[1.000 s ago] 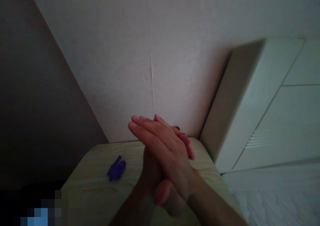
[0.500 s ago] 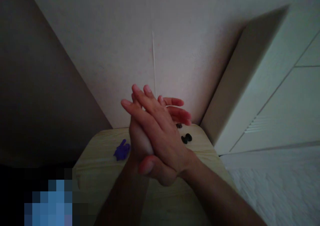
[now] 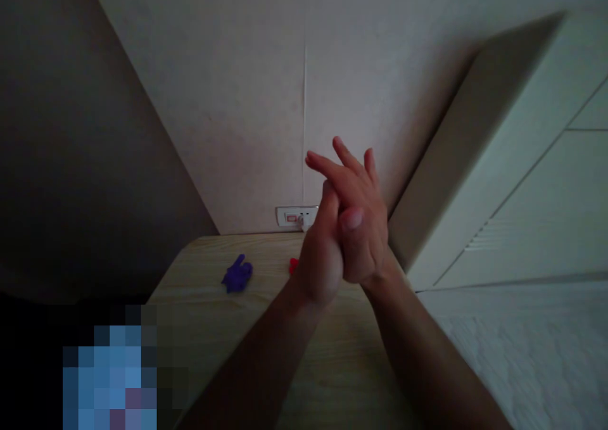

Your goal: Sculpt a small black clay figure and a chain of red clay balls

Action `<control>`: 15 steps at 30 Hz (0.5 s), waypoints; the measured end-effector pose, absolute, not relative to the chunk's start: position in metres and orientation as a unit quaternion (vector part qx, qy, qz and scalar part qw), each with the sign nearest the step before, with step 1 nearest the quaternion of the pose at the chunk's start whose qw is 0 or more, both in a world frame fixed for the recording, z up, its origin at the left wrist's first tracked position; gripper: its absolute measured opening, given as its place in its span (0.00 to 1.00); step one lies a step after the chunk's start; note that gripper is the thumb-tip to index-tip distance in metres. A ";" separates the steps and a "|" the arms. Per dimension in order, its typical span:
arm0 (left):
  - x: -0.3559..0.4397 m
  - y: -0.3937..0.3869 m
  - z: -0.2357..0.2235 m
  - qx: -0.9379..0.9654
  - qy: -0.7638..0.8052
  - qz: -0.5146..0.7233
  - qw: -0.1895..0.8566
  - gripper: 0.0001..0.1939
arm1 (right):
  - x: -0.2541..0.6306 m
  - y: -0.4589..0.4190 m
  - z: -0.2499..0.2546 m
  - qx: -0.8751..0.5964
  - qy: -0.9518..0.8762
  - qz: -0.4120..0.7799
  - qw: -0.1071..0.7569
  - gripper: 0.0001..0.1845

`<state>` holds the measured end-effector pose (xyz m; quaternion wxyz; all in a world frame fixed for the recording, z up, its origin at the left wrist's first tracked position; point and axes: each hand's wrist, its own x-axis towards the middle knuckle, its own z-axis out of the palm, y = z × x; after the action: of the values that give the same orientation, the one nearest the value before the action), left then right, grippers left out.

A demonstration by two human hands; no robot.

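My right hand (image 3: 365, 218) lies against my left hand (image 3: 320, 259), palm toward palm, above the table. Several fingers stretch up and apart at the top of the pair. A thumb rests across the front. Most of my left hand's fingers are hidden behind the right, and whatever may be between the palms does not show. A purple lumpy piece with a raised prong (image 3: 237, 275) is on the table to the left of my hands. Just behind my left wrist, part of a small red thing (image 3: 294, 266) peeks out.
The pale wooden table (image 3: 204, 259) has rounded back corners and stands against a wall (image 3: 237, 101). Low on the wall is a socket plate (image 3: 292, 218) with something plugged in. At right stand a white cabinet (image 3: 532, 208) and a pale quilted surface (image 3: 513, 354).
Both hands have shifted right and turned against each other, uncovering the wall socket and a bit of red. The dark pieces at the table's back right are now covered. The view has tilted slightly.
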<state>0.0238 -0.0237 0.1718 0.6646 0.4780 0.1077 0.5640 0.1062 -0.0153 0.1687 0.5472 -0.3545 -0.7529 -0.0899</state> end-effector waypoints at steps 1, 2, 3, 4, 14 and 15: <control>0.026 -0.024 0.172 0.459 0.131 0.561 0.676 0.23 | 0.110 -0.012 0.168 -0.346 -0.748 -0.106 0.557 0.38; 0.026 -0.024 0.173 0.445 0.152 0.555 0.687 0.23 | 0.114 -0.010 0.167 -0.347 -0.748 -0.105 0.556 0.36; 0.026 -0.024 0.174 0.439 0.168 0.541 0.698 0.24 | 0.117 -0.008 0.166 -0.356 -0.747 -0.094 0.553 0.36; 0.025 -0.025 0.175 0.441 0.177 0.520 0.710 0.26 | 0.120 -0.007 0.165 -0.366 -0.744 -0.082 0.553 0.37; -0.009 -0.016 0.190 0.445 0.211 0.525 0.694 0.30 | 0.108 0.005 0.151 -0.348 -0.769 -0.078 0.531 0.40; -0.011 -0.012 0.189 0.440 0.207 0.551 0.678 0.28 | 0.101 0.004 0.150 -0.343 -0.776 -0.073 0.524 0.42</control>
<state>-0.0108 -0.0124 0.1889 0.6782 0.4401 0.2072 0.5509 0.1014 0.0037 0.1496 0.5242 -0.3430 -0.7760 -0.0732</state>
